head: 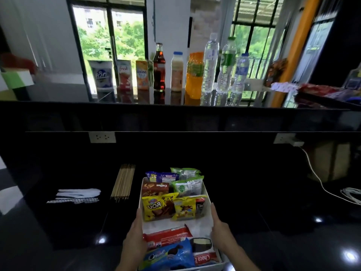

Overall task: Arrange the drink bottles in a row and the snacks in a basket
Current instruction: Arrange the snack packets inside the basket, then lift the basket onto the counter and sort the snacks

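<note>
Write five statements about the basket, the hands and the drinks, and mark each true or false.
1. Both hands hold the basket. True: the left hand is on its left side, the right hand on its right.
2. The basket is empty. False: it is full of snack packs.
3. The drinks stand in a row on the upper counter. True.
4. The cola bottle lies on its side. False: it stands upright.
5. The skewers are in the basket. False: they lie left of it.
</note>
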`<state>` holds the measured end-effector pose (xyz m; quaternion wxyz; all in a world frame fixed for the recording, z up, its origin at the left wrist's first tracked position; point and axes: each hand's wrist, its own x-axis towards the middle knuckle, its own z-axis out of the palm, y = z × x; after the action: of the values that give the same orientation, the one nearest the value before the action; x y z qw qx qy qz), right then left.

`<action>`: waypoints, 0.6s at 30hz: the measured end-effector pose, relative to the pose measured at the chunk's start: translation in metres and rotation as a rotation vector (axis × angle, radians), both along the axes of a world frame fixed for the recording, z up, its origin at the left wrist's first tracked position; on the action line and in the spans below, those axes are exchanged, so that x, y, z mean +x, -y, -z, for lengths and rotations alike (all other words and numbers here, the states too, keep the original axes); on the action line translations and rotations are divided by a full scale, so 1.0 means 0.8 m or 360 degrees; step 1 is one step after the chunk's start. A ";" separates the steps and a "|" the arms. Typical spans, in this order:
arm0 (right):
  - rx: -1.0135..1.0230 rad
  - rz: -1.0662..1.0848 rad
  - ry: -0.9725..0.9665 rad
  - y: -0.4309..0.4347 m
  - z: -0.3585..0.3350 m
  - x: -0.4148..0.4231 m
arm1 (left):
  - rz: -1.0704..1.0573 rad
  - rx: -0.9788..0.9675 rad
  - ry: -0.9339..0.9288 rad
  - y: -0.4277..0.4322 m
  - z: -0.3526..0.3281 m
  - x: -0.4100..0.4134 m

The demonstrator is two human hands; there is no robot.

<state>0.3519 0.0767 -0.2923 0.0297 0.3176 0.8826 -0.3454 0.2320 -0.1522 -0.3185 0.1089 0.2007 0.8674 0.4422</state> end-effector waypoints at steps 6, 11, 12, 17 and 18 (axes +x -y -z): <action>0.0055 0.0089 0.0052 0.022 -0.005 0.021 | -0.0050 0.0078 0.0096 0.018 -0.015 0.018; 0.0155 0.0033 0.0027 0.040 -0.015 0.038 | -0.0106 0.0123 0.0114 0.043 -0.035 0.056; 0.0164 0.0021 -0.0009 0.040 -0.020 0.040 | -0.0115 0.0115 0.0124 0.046 -0.037 0.060; 0.0365 -0.0107 -0.0096 0.051 -0.060 0.042 | -0.0193 -0.0003 0.0010 0.070 -0.079 0.089; 0.0383 -0.0143 -0.0126 0.054 -0.070 0.042 | -0.0240 -0.0012 0.0009 0.077 -0.093 0.096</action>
<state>0.3851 0.0334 -0.2363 -0.0280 0.2650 0.9315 -0.2475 0.3092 -0.2137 -0.2444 0.0786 0.1330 0.8813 0.4465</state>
